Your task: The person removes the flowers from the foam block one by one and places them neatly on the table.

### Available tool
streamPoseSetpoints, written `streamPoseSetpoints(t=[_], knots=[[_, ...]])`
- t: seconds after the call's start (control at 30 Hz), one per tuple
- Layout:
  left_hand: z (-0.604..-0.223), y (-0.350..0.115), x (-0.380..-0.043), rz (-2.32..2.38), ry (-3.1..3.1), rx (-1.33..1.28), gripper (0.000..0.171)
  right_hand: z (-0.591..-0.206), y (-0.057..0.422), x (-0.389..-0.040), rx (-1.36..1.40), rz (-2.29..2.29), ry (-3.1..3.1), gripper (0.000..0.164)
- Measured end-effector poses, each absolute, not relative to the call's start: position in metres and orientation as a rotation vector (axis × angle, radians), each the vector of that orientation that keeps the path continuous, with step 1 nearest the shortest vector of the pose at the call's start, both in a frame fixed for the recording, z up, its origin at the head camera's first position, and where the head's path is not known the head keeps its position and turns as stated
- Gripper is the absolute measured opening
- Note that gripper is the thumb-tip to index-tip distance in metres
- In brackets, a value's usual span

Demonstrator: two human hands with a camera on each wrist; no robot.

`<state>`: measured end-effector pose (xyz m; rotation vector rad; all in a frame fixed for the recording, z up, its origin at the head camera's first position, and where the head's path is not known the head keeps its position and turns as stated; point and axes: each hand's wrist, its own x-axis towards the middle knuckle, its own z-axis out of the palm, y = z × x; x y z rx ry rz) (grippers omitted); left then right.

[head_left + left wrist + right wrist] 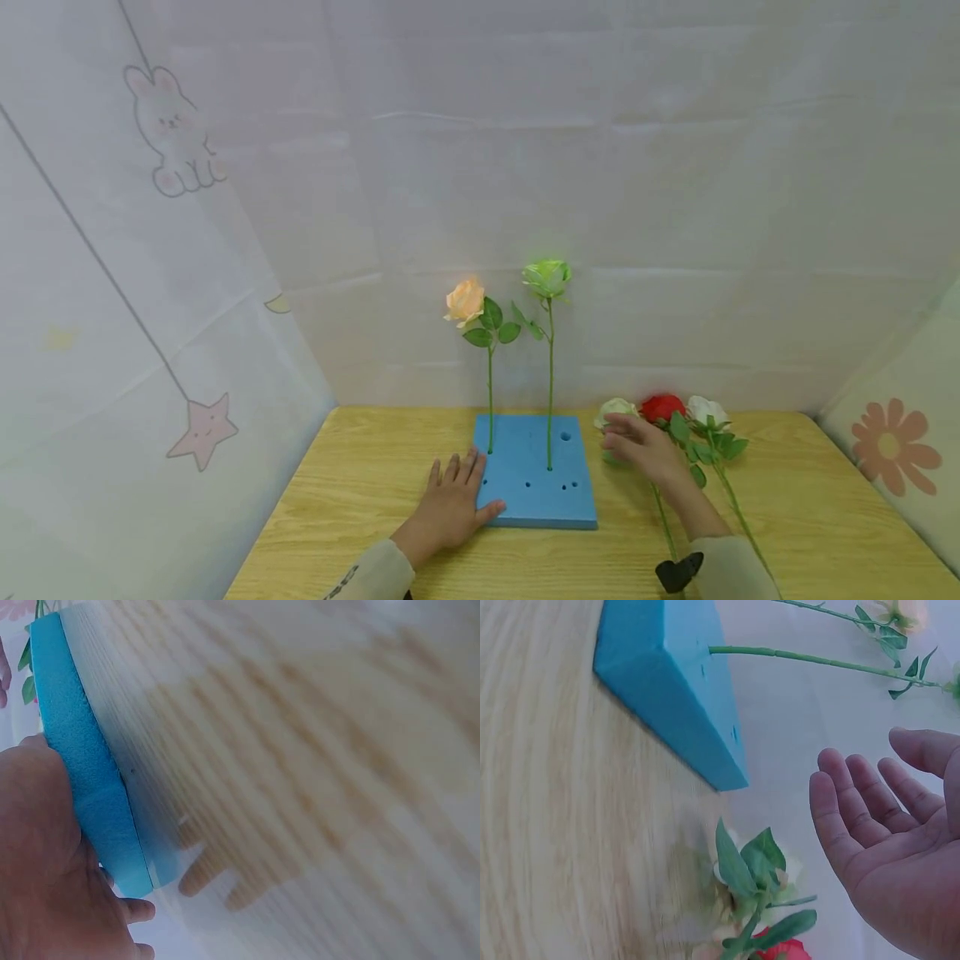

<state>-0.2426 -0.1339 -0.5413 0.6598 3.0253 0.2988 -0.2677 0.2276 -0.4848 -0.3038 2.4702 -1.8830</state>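
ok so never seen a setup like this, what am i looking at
No machine: a person's bare left hand and right hand. The wide picture comes from a head-worn camera, the others from wrist cameras. The left hand rests against a flat blue foam-looking block with holes, where a peach rose and a light-green rose stand upright. A cream rose, a red rose and a white rose lie on the yellow wood-grain table. Near them, the right hand holds nothing.
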Motion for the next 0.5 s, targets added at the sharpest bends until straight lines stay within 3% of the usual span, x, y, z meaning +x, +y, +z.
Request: streamPoseSetpoints(t=[0.5], knots=[[-0.539,-0.134,-0.24,0.281,3.042,0.667,0.092,-0.481,0.206,-0.29,-0.35,-2.015,2.326,0.049]])
